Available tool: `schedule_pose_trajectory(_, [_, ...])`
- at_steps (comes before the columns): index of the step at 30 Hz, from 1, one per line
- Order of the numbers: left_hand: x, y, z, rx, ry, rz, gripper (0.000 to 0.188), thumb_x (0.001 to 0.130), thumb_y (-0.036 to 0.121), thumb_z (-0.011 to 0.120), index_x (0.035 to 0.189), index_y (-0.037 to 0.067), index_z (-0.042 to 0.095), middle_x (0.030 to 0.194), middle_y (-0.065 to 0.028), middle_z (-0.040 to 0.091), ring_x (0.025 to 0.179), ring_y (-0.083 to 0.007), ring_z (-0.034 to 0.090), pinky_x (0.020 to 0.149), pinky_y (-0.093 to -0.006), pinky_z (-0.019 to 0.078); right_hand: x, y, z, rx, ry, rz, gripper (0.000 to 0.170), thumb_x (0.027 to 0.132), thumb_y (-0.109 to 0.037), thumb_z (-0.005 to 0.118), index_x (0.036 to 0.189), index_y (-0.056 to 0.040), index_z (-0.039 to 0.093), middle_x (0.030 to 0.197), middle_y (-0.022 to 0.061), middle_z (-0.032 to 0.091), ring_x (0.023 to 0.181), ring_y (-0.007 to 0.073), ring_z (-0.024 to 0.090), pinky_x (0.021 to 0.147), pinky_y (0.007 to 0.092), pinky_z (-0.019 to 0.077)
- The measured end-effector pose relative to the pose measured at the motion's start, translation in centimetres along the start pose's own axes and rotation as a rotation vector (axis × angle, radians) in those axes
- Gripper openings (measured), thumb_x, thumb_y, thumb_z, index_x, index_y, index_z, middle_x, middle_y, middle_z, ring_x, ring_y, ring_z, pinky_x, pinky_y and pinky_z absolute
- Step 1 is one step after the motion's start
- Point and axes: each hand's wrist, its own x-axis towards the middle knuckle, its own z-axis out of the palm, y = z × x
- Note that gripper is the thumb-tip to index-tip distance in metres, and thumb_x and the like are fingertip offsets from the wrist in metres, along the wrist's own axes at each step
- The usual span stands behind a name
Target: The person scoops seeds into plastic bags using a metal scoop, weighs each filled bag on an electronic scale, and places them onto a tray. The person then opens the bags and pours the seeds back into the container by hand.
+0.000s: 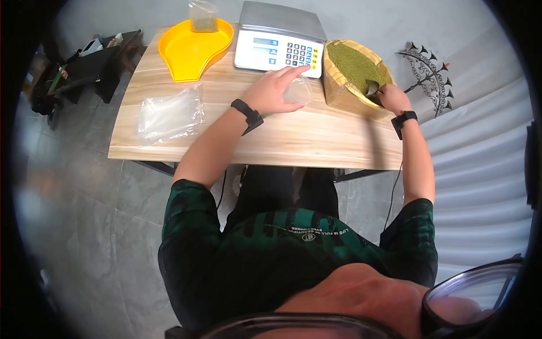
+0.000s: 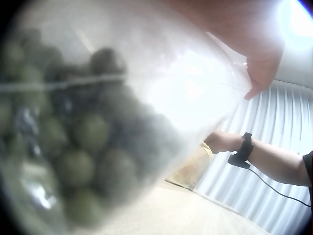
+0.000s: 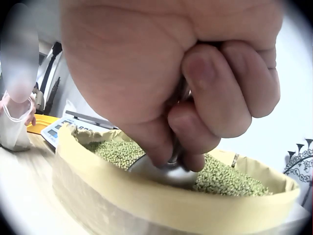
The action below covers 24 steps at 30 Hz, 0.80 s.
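Observation:
My left hand [image 1: 271, 93] holds a clear plastic bag [image 1: 298, 91] upright by its mouth, just in front of the scale. Green beans [image 2: 93, 147] lie in the bottom of this bag in the left wrist view, large and blurred. At the right, my right hand [image 1: 393, 99] grips the handle of a metal scoop [image 3: 161, 171], fingers curled round it. The scoop's bowl sits among small green mung beans [image 1: 353, 62] in an open brown paper sack [image 1: 341, 93]. The sack's folded rim [image 3: 234, 203] stands close below the right hand.
A digital scale [image 1: 279, 48] stands at the back of the wooden table [image 1: 316, 141]. Left of it is a yellow tray [image 1: 183, 53], with a filled plastic bag [image 1: 204, 17] at its far edge. Flat clear bags [image 1: 172, 116] lie at the left. Beyond the sack is a black metal ornament [image 1: 429, 79].

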Motion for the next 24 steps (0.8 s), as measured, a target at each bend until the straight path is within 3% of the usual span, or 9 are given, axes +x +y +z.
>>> schedule_pose_trajectory(7, [0.1,0.2,-0.1,0.023,0.001,0.0,0.085,0.072,0.028,0.078,0.146,0.015,0.039,0.115,-0.0139,0.058,0.096,-0.032,0.059,0.089,-0.0419,0.0473,-0.5,0.7,0.4,0.071,0.003,-0.021,0.028,0.086,-0.026,0.061,0.092,-0.0005,0.071,0.087,0.0229,0.068,0.084,0.0391,0.066,0.075,0.0456,0.0512])
schedule_pose_trajectory(11, [0.1,0.7,-0.3,0.017,-0.011,-0.036,0.085,0.071,0.027,0.079,0.145,0.015,0.04,0.115,-0.0138,0.059,0.096,-0.0314,0.059,0.089,-0.0412,0.0475,-3.7,0.9,0.7,0.272,-0.011,0.128,0.032,0.088,-0.029,0.063,0.098,0.0,0.07,0.086,0.0229,0.068,0.081,0.0375,0.066,0.072,0.0415,0.0494])
schedule_pose_trajectory(14, [0.3,0.8,-0.2,-0.013,-0.014,-0.056,0.085,0.071,0.026,0.08,0.145,0.015,0.04,0.119,-0.0135,0.059,0.097,-0.0299,0.06,0.09,-0.0399,0.0483,-5.7,1.0,1.6,0.395,0.206,0.192,0.032,0.091,-0.031,0.061,0.098,-0.0011,0.07,0.085,0.0245,0.067,0.081,0.0391,0.065,0.071,0.0435,0.0491])
schedule_pose_trajectory(16, [0.3,0.5,-0.2,-0.04,-0.016,-0.059,0.086,0.07,0.025,0.081,0.145,0.015,0.04,0.121,-0.013,0.059,0.098,-0.0289,0.06,0.09,-0.039,0.0488,-6.4,1.0,2.1,0.447,0.252,0.22,0.032,0.092,-0.031,0.06,0.099,-0.0008,0.07,0.084,0.0246,0.066,0.08,0.0388,0.065,0.07,0.0434,0.0487])
schedule_pose_trajectory(19, [0.3,0.2,0.0,-0.077,-0.032,-0.093,0.082,0.073,0.031,0.078,0.143,0.013,0.041,0.125,-0.0152,0.058,0.106,-0.0344,0.059,0.094,-0.0413,0.048,-6.9,0.9,2.8,0.547,0.366,0.256,0.032,0.093,-0.031,0.061,0.101,-0.0005,0.069,0.082,0.0247,0.065,0.078,0.0383,0.065,0.068,0.0431,0.048])
schedule_pose_trajectory(21, [0.3,0.2,0.1,-0.06,-0.027,-0.112,0.087,0.07,0.022,0.081,0.146,0.015,0.039,0.124,-0.0134,0.058,0.098,-0.0265,0.061,0.091,-0.038,0.0489,-7.0,0.6,2.9,0.594,0.434,0.268,0.033,0.093,-0.031,0.061,0.102,-0.0004,0.069,0.081,0.0247,0.064,0.077,0.0381,0.065,0.067,0.0428,0.0477])
schedule_pose_trajectory(24, [0.4,0.4,0.0,-0.119,-0.043,-0.141,0.087,0.07,0.022,0.081,0.146,0.015,0.039,0.125,-0.0145,0.058,0.102,-0.0264,0.06,0.094,-0.0377,0.0476,-6.8,0.3,2.9,0.607,0.454,0.279,0.032,0.094,-0.03,0.061,0.104,-0.0007,0.069,0.081,0.0235,0.065,0.075,0.0376,0.064,0.067,0.0414,0.0479])
